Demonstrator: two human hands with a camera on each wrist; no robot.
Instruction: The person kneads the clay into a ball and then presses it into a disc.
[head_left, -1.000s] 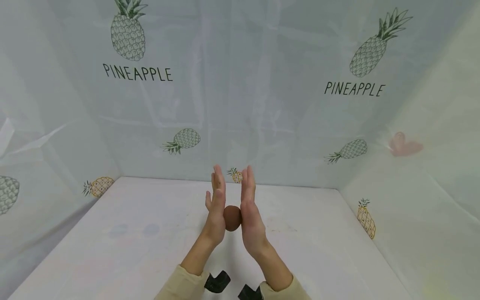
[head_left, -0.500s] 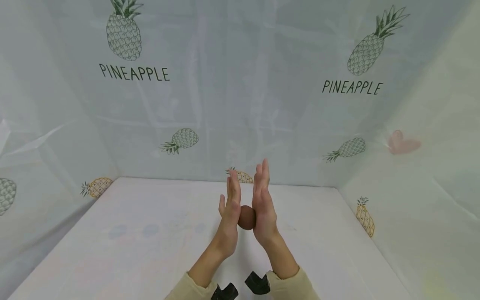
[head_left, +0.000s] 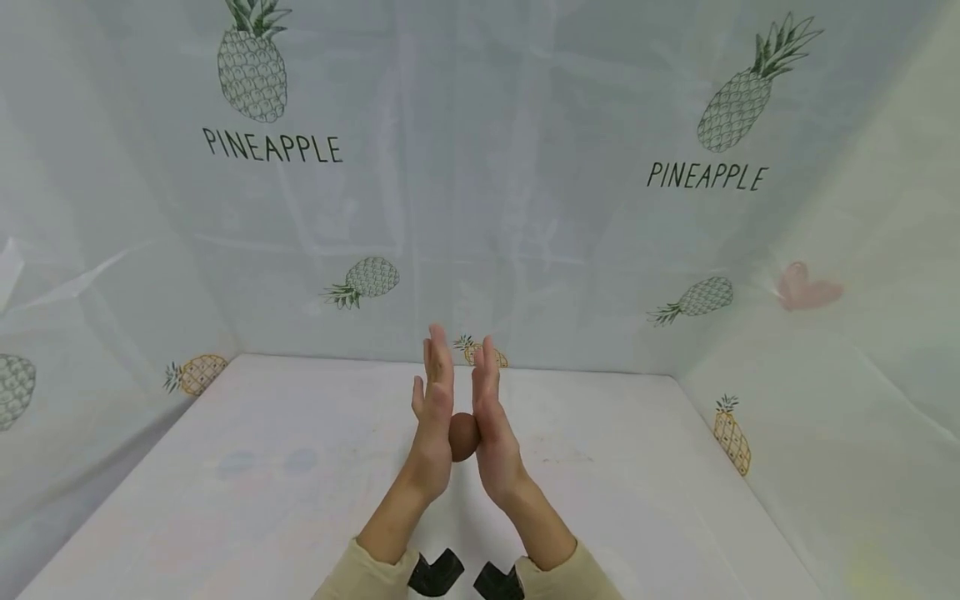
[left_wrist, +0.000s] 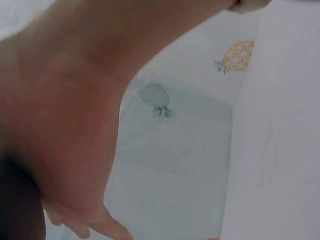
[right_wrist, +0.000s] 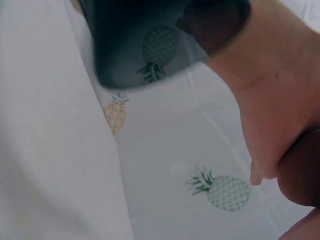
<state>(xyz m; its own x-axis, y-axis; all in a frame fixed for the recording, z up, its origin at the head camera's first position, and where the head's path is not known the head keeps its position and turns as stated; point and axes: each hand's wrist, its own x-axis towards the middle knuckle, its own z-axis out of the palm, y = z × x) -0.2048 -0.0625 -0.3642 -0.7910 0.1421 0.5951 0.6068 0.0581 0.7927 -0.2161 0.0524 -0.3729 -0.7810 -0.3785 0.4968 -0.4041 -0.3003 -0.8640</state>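
A smooth brown ball (head_left: 463, 437), like a lump of clay, sits between two facing palms above the white table. My left hand (head_left: 432, 429) presses it from the left with fingers straight and pointing forward. From the other side my right hand (head_left: 497, 442) presses it with its palm, fingers likewise extended. The left wrist view shows the ball (left_wrist: 20, 210) dark at the lower left, against the left palm (left_wrist: 60, 130). At the right edge of the right wrist view, the ball (right_wrist: 301, 172) touches the right palm (right_wrist: 280, 110); part of it is cut off.
Below the hands spreads a white tabletop (head_left: 637, 483) with faint stains. Pale sheeting (head_left: 480, 183) printed with pineapples hangs behind it and along both sides. Black wrist pieces (head_left: 437, 573) stick inward from the beige sleeves (head_left: 367, 573).
Both hands and the ball shifted right, then back left. Since half a second ago the left hand has slid forward and the right hand back against each other, the ball staying between the palms.
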